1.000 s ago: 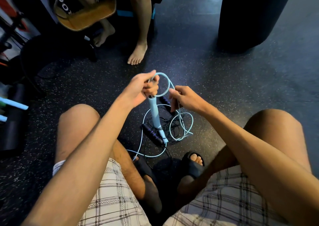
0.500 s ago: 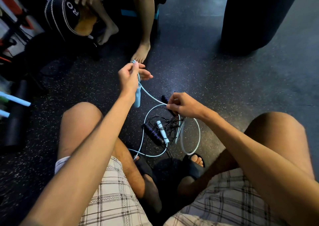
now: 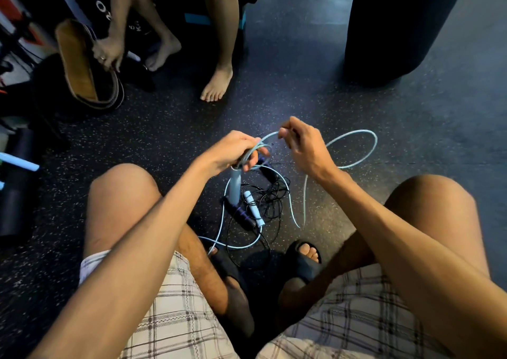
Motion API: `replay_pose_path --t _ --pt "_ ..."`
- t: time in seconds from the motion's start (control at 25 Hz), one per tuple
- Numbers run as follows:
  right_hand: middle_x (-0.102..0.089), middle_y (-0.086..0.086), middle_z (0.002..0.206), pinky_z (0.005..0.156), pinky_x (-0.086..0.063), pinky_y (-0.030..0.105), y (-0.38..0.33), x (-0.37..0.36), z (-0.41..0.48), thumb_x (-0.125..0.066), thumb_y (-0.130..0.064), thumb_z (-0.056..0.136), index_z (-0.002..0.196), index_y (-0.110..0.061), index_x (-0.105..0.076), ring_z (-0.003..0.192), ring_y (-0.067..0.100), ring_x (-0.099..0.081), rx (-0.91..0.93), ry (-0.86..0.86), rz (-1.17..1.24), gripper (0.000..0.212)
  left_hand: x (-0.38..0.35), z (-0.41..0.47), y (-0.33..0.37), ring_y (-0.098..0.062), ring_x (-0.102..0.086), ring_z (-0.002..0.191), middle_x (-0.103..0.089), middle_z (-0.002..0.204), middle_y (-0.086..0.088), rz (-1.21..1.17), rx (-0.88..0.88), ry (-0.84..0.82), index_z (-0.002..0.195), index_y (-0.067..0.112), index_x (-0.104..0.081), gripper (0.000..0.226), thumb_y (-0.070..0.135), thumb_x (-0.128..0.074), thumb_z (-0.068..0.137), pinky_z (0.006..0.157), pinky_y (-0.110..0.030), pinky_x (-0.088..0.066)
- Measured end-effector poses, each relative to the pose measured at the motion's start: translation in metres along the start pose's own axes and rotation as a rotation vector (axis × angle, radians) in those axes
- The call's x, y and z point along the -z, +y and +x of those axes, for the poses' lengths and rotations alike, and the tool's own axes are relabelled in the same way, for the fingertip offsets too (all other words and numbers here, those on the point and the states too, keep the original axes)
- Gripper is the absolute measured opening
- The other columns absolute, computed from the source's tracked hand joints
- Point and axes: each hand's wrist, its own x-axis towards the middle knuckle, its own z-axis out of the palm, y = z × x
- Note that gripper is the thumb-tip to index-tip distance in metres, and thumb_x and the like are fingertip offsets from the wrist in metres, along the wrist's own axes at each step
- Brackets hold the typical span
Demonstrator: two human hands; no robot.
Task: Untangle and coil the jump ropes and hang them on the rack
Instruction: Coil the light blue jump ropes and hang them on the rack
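Above the floor [image 3: 164, 128] between the knees, the light-blue rope [image 3: 304, 202] is gripped, with its handle [image 3: 235, 187], in the curled fingers of the left hand [image 3: 233, 151], where a fresh loop has been gathered since a moment ago. The cord is pinched by the right hand [image 3: 304, 146], now lifted from the pile. The black rope [image 3: 270, 197] is left tangled below, so coiling is judged only partly done.
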Motion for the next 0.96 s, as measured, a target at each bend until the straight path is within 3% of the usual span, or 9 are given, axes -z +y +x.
replay_pose_path --t 0.16,0.32,0.44,0.56,0.68,0.8,0.96 --pt "-0.051 -0.010 0.061 0.052 -0.033 0.029 0.003 -0.002 0.001 -0.047 -0.025 0.103 0.087 -0.010 -0.059 0.052 0.006 -0.042 -0.085 -0.035 -0.029 0.025 0.004 -0.004 0.006 -0.010 -0.019 0.041 -0.028 0.045 0.006 -0.260 -0.007 -0.185 0.083 0.005 -0.060 0.037 0.023 -0.036 0.103 0.048 -0.029 -0.015" --pt "-0.056 0.001 0.064 0.061 -0.046 0.040 0.006 -0.012 0.001 -0.040 -0.036 0.105 0.079 -0.007 -0.052 0.058 0.019 -0.050 -0.205 -0.162 0.011 0.040 0.006 -0.006 0.011 -0.007 -0.014 0.041 -0.017 0.047 0.008 -0.604 -0.076 -0.204 0.081 0.009 -0.052 0.033 0.024 -0.033 0.104 0.044 -0.024 -0.017" --pt "-0.058 0.001 0.066 0.066 -0.052 0.045 0.012 -0.016 -0.003 -0.043 -0.032 0.105 0.093 -0.002 -0.053 0.061 0.021 -0.056 -0.304 -0.301 0.040 0.034 0.011 -0.009 0.018 -0.007 -0.020 0.042 -0.029 0.049 0.008 -0.912 -0.145 -0.075 0.086 0.010 -0.050 0.031 0.025 -0.031 0.105 0.045 -0.021 -0.024" --pt "-0.065 0.003 0.064 0.054 -0.052 0.033 0.015 -0.021 -0.010 -0.050 -0.024 0.103 0.096 -0.008 -0.045 0.051 0.015 -0.061 -0.344 -0.478 0.056 0.018 0.021 -0.004 0.019 -0.009 -0.043 0.046 -0.049 0.055 0.002 -1.094 -0.196 0.242 0.088 0.008 -0.053 0.033 0.024 -0.031 0.107 0.051 -0.022 -0.041" --pt "-0.068 0.005 0.063 0.050 -0.051 0.027 0.019 -0.027 -0.015 -0.059 -0.017 0.098 0.087 -0.014 -0.047 0.050 0.017 -0.065 -0.300 -0.575 0.051 0.017 0.024 0.001 0.015 -0.017 -0.065 0.057 -0.068 0.064 -0.006 -0.999 -0.253 0.512 0.092 0.003 -0.057 0.030 0.019 -0.035 0.106 0.062 -0.030 -0.057" --pt "-0.069 0.006 0.065 0.058 -0.057 0.033 0.014 -0.026 -0.016 -0.064 -0.014 0.095 0.083 -0.011 -0.056 0.056 0.021 -0.065 -0.228 -0.614 0.018 0.015 0.022 0.004 0.010 -0.022 -0.070 0.057 -0.071 0.062 -0.008 -0.704 -0.333 0.625 0.090 0.002 -0.052 0.029 0.017 -0.033 0.107 0.062 -0.032 -0.058" --pt "-0.062 -0.006 0.064 0.053 -0.041 0.011 -0.001 -0.020 -0.012 -0.060 -0.015 0.097 0.085 -0.014 -0.061 0.050 -0.001 -0.053 -0.020 -0.513 -0.046 0.012 0.017 0.009 -0.003 -0.024 -0.068 0.051 -0.068 0.058 -0.008 -0.258 -0.345 0.640 0.085 0.001 -0.053 0.027 0.014 -0.039 0.104 0.052 -0.030 -0.056"
